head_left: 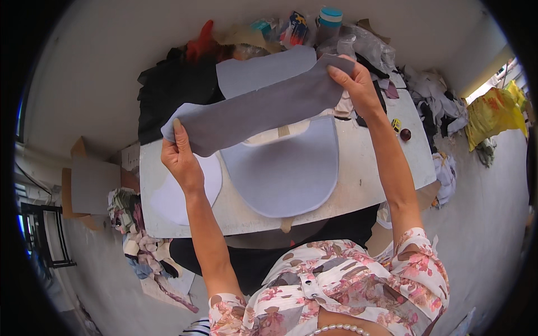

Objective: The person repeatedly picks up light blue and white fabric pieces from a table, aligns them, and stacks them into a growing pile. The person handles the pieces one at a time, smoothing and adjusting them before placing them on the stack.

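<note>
Between my two hands a long grey fabric strip (263, 109) is stretched above the table. My left hand (182, 157) pinches its left end, thumb on top. At the upper right my right hand (356, 84) grips the other end, thumb pressed on the cloth. Below the strip lies a light blue-grey rounded fabric piece (286, 173), its curved edge toward me. A white rounded piece (188, 193) lies to its left, partly behind my left forearm. Beyond the strip, another blue-grey fabric piece (263, 71) rests at the back, its near part hidden by the strip.
Black cloth (174, 95) covers the table's back left. A jar with a blue lid (329, 25) and plastic bags stand behind. A small dark red round object (405, 134) sits on the right. Fabric scraps (143, 241) pile at the left; a yellow bag (493, 117) is at the right.
</note>
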Demonstrator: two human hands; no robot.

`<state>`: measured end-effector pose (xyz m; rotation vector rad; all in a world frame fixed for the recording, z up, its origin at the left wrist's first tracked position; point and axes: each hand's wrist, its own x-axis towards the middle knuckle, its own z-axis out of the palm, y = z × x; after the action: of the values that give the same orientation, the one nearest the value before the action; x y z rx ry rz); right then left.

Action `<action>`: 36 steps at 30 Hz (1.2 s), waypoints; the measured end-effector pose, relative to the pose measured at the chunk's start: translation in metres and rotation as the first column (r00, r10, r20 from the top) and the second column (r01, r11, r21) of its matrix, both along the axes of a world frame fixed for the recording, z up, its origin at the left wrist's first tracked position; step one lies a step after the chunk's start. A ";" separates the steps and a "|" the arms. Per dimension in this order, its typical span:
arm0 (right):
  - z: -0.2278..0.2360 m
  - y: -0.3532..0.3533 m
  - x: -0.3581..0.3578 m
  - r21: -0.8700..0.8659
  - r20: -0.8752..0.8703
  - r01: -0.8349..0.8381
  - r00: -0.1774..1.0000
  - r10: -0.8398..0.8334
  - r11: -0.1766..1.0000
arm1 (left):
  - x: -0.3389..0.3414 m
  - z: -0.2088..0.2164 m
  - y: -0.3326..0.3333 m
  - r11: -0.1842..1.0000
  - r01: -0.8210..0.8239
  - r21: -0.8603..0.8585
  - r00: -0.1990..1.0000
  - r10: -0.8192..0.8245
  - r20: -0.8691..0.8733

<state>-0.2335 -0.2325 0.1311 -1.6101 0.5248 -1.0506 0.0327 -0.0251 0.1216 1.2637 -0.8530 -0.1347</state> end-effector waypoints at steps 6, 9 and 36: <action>-0.001 0.037 -0.025 0.088 -0.003 0.002 1.000 -0.002 0.996 | -0.001 -0.009 0.033 0.961 0.261 -0.089 0.929 -0.275 -0.246; -0.006 0.055 -0.037 0.163 0.012 -0.049 0.999 0.047 0.985 | -0.007 -0.013 0.054 0.944 0.320 -0.079 0.879 -0.327 -0.347; -0.105 0.047 -0.020 -0.354 -0.633 0.194 0.670 -0.387 0.915 | -0.001 -0.111 0.013 0.758 -0.095 0.645 0.995 0.047 0.091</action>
<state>-0.2535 -0.1850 0.0257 -2.2147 1.2363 -0.7166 0.0321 -0.0122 0.0102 1.9682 -0.8438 -0.3521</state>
